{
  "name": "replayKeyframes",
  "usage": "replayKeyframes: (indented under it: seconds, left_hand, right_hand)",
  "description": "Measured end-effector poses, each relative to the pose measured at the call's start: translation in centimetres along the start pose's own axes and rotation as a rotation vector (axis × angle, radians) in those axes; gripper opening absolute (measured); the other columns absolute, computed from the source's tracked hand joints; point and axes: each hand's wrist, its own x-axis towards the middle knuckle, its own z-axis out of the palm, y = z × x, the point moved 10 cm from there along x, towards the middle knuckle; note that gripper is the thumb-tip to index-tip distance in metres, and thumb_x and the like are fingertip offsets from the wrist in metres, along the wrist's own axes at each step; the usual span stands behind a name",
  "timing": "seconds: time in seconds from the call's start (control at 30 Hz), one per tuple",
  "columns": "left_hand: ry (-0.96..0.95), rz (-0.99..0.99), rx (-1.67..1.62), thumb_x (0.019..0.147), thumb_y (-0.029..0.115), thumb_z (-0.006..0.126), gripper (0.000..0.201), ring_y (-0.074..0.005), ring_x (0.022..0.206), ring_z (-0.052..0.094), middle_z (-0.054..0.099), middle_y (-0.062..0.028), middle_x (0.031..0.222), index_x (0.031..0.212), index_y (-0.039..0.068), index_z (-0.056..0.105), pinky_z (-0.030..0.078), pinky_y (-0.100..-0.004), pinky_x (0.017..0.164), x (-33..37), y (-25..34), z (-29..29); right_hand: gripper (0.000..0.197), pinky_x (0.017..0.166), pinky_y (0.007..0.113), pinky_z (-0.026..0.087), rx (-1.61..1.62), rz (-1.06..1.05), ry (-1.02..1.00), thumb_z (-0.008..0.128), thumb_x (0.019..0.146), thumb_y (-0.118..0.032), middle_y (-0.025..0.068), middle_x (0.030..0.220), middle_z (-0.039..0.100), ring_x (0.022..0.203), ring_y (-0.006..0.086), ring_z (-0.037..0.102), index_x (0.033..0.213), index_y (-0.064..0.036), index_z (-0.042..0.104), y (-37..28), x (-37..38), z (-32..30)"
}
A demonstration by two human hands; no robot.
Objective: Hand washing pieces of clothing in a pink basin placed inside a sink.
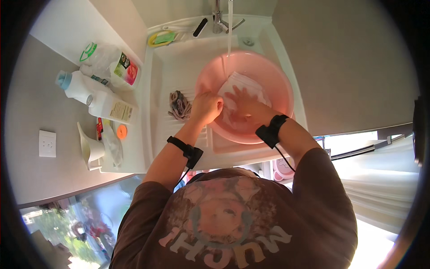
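A pink basin [281,85] with water in it stands in the white sink. Inside lies a white cloth [244,80], partly under the water. Over the cloth, my right hand [245,106] is spread flat with its fingers apart, pressing into the water. My left hand [207,108] is closed at the basin's left rim, its fingers curled over the edge. Just left of that hand, a crumpled dark patterned cloth [179,106] rests on the sink's ribbed washboard [175,127]. From the tap [218,22], a stream of water [230,42] runs into the basin's far side.
On the left ledge are a clear jug [105,65], white bottles [109,105], a white scoop [89,145] and an orange round lid [122,131]. A black-bristled brush [200,28] and a green sponge [165,38] lie on the sink's [154,89] back edge.
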Motion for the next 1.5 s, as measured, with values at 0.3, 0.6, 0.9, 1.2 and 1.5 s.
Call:
replayKeyframes:
  seconds: [0.3,0.6,0.9,1.2,1.5]
  left_hand:
    - [0.064,0.054,-0.104,0.077,0.017,0.064,0.010,-0.0300,0.076,0.060,0.063,-0.0096,0.073,0.081,0.011,0.071,0.047,-0.0417,0.070,-0.4,0.1,-0.4]
    - [0.144,0.062,-0.068,0.080,0.015,0.062,0.010,-0.0294,0.078,0.060,0.065,-0.0092,0.074,0.083,0.011,0.071,0.048,-0.0416,0.071,-0.2,0.3,-1.3]
    - [0.119,0.073,-0.072,0.075,0.011,0.062,0.009,-0.0287,0.076,0.060,0.064,-0.0085,0.072,0.078,0.012,0.071,0.049,-0.0410,0.068,-0.4,0.6,-1.4]
    - [0.135,0.003,-0.210,0.071,0.012,0.065,0.005,-0.0266,0.073,0.061,0.063,-0.0077,0.069,0.070,0.013,0.070,0.050,-0.0392,0.068,0.1,-0.2,-0.9]
    - [0.098,-0.142,-0.230,0.073,0.015,0.064,0.008,-0.0274,0.076,0.063,0.068,-0.0083,0.079,0.073,0.016,0.072,0.051,-0.0394,0.069,0.3,-2.4,0.2]
  right_hand:
    - [0.039,0.089,0.046,0.045,0.186,-0.026,-0.106,0.066,0.081,-0.024,0.0163,0.129,0.047,0.117,0.0360,0.051,0.117,-0.0119,0.057,-2.3,-2.4,0.2]
    - [0.039,0.081,0.036,0.048,1.121,0.057,-0.030,0.059,0.084,-0.021,0.0128,0.109,0.062,0.101,0.0223,0.060,0.117,-0.0008,0.057,4.7,-2.0,-3.7]
    - [0.070,0.095,0.042,0.045,0.201,0.183,0.521,0.063,0.083,-0.031,0.0223,0.130,0.052,0.115,0.0355,0.055,0.141,-0.0041,0.035,6.8,-1.9,-2.4]
    - [0.096,0.103,0.058,0.032,0.162,-0.251,0.136,0.071,0.074,-0.035,0.0214,0.150,0.023,0.130,0.0451,0.034,0.151,-0.0155,0.016,2.8,2.6,-0.4]
    - [0.100,0.108,0.054,0.029,-0.019,0.371,0.001,0.076,0.070,-0.039,0.0207,0.151,0.025,0.134,0.0410,0.033,0.150,-0.0144,0.020,2.3,-3.4,2.6]
